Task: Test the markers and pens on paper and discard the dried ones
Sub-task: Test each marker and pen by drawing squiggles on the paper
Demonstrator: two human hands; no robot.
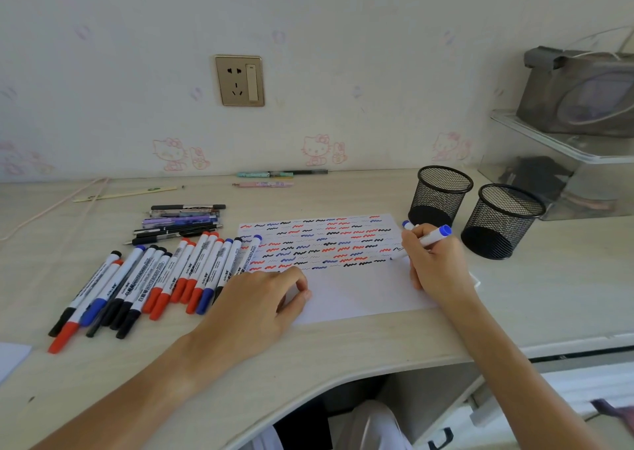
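Observation:
A white sheet of paper (pixel 360 291) lies on the desk, its upper half filled with red, blue and black squiggles. My right hand (pixel 434 264) grips a blue whiteboard marker (pixel 433 237), its tip down on the paper's right side; the blue cap (pixel 408 224) sticks out from the same hand. My left hand (pixel 260 298) rests on the paper's left edge, fingers loosely curled and holding nothing. Several red, blue and black whiteboard markers (pixel 154 278) lie in a row to the left. Several pens (pixel 182 221) are piled behind them.
Two black mesh pen cups (pixel 442 192) (pixel 499 221) stand at the right behind the paper. More pens (pixel 274 178) lie near the wall. A clear shelf with a grey bag (pixel 579 96) sits at far right. The desk's curved front edge (pixel 343 379) runs below my arms.

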